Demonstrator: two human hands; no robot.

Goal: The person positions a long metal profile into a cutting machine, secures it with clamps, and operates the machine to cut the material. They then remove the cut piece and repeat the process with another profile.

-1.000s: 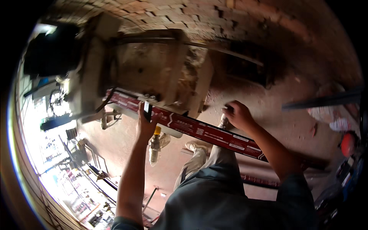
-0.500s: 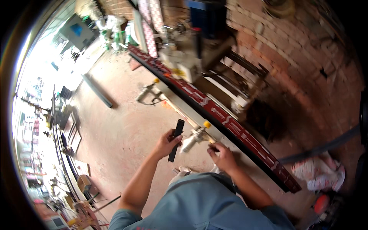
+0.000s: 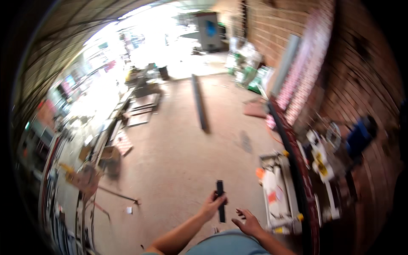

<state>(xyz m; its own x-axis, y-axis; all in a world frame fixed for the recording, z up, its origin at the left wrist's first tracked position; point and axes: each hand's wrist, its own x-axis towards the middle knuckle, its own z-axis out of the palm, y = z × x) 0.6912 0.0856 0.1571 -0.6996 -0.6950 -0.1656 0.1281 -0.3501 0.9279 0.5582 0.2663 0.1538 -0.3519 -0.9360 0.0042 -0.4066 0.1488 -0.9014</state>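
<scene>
In my left hand [image 3: 210,206] is a short flat black bar [image 3: 219,187], held upright with the fingers closed around its middle. My right hand [image 3: 250,224] is empty, its fingers apart, over the floor just right of the bar. To its right runs a long dark red and black profile [image 3: 294,159], stretching from the lower right toward the far wall. A pale clamp frame [image 3: 293,195] with yellow knobs sits along the profile's left side.
A long grey bar [image 3: 198,102] lies on the concrete floor ahead. Flat panels [image 3: 142,106], a cardboard box [image 3: 111,159] and an orange-tan stand [image 3: 85,180] are on the left. Bags [image 3: 248,59] and patterned strips [image 3: 308,59] line the brick wall. A grey cabinet [image 3: 208,32] stands far back.
My view has swung up and left, so the profile now shows at the right. My right hand has come away from the clamp frame and its fingers have spread. The black bar stays in my left hand.
</scene>
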